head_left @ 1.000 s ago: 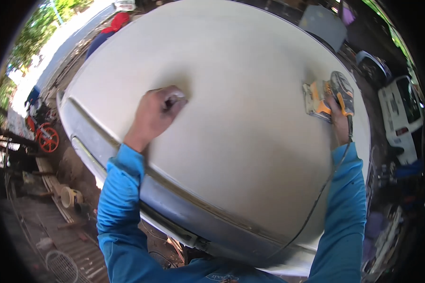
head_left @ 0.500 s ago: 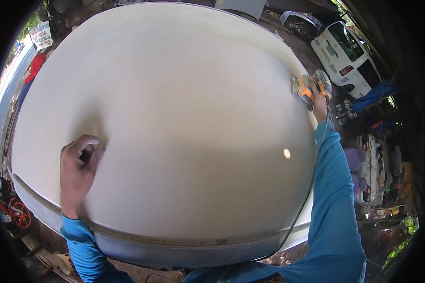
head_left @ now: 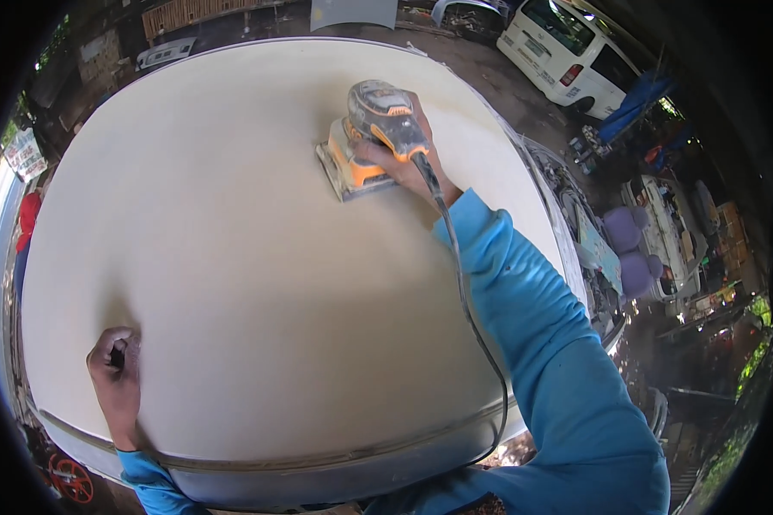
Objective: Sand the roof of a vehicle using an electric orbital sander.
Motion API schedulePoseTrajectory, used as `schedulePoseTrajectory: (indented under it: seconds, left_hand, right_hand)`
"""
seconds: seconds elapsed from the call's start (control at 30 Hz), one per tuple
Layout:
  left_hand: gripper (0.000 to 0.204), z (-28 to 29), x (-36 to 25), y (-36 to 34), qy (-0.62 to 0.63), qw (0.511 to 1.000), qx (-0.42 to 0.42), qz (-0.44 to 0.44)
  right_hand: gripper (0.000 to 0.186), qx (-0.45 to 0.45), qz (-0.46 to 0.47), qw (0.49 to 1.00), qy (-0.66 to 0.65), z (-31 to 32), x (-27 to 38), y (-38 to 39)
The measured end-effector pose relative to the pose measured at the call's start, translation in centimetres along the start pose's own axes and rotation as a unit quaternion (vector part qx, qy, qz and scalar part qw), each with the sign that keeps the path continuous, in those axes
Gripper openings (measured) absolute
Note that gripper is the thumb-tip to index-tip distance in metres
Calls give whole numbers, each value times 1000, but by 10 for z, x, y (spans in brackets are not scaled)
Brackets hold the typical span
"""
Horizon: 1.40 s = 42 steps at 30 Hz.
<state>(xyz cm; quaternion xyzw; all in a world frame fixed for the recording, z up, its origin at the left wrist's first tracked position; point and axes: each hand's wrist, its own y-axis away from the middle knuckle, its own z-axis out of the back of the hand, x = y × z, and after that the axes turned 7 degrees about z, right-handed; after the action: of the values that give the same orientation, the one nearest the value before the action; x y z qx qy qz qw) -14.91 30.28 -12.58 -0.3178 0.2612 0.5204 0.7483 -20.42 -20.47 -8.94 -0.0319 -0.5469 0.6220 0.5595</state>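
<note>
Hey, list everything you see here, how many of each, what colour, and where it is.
Broad curved vehicle roof: one, off-white, filling the centre
Boxy handheld power sander: one, black, grey and orange, on the roof's upper middle
Thin flexible cord: one, black, from sander to near edge
Boxy van: one, white, upper right
Crumpled sheet: one, blue, beside the van
Rounded bulky shapes: two, purple, right
Flat panel: one, grey, top edge
Spoked wheel: one, red-orange, lower left
Other background clutter: uncounted, too small to tell
Sleeves: two, blue, lower left and right
Left hand: one, bare, curled, roof's left side
Right hand: one, bare, gripping the sander
</note>
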Motion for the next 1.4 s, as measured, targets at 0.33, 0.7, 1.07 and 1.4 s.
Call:
schedulePoseTrajectory:
  seconds: [0.33, 0.7, 1.07, 1.4]
  left_hand:
    - [6, -1, 0, 0, 13, 1000, 6, -11]
    - [9, 1, -9, -1, 3, 1000, 17, -3]
    - [6, -3, -2, -1, -24, 1000, -4, -16]
    - [6, -2, 5, -2, -26, 999, -16, -10]
  right_hand:
    - [44, -53, -247, 965, 65, 174, -52, 67]
    - [71, -210, -204, 949, 113, 197, -175, 0]
    - [72, -54, -30, 997, 54, 51, -26, 3]
    - [61, -53, -287, 956, -23, 174, -18, 88]
